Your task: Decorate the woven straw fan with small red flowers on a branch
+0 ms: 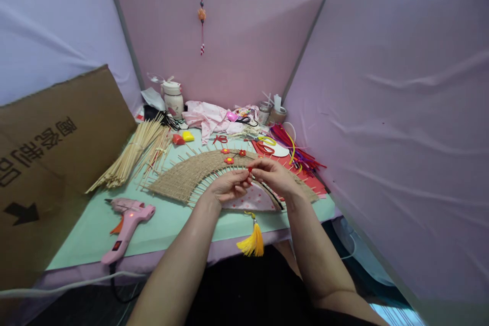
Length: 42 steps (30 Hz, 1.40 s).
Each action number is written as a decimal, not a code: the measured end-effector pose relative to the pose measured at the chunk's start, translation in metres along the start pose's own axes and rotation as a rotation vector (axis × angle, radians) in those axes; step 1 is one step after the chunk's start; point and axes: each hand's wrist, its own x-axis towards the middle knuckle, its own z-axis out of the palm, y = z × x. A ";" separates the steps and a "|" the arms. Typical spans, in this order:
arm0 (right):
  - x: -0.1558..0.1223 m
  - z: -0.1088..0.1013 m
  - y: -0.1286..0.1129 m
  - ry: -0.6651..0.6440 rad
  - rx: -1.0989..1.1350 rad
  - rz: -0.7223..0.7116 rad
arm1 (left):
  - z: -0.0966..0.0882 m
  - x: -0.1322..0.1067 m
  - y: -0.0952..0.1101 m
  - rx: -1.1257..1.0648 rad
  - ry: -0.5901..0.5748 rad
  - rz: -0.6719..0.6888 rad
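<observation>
Both of my hands meet above a fan-shaped piece of woven cord and thin sticks (179, 182). My left hand (232, 185) and my right hand (272, 174) are closed, fingertips pinching a small red piece (250, 169) between them. Its exact shape is mostly hidden by the fingers. Just beyond them, red flowers with yellow centres (228, 161) lie on the woven band. Dotted pink cloth (254, 198) covers the fan's lower part, beneath my hands. A yellow tassel (252, 239) hangs at the near table edge.
A pink glue gun (128, 224) with a lit switch lies at the left. Behind it are bundled wooden sticks (132, 155) and a cardboard sheet (57, 163). Red and yellow packets (183, 138), scissors (266, 145), pipe cleaners (286, 142) and a white bottle (173, 101) stand farther back.
</observation>
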 end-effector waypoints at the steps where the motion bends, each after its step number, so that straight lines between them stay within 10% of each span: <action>1: 0.000 -0.001 0.000 -0.006 -0.010 0.001 | 0.000 0.000 0.000 0.006 0.003 -0.001; 8: 0.003 -0.002 0.005 -0.044 0.072 0.036 | -0.001 0.003 -0.004 0.040 0.013 0.038; 19: 0.004 0.023 0.016 0.264 -0.123 -0.154 | -0.002 0.012 -0.001 -0.175 0.107 0.387; 42: -0.002 0.016 0.019 0.387 -0.471 -0.330 | 0.004 0.011 -0.005 0.123 0.187 0.468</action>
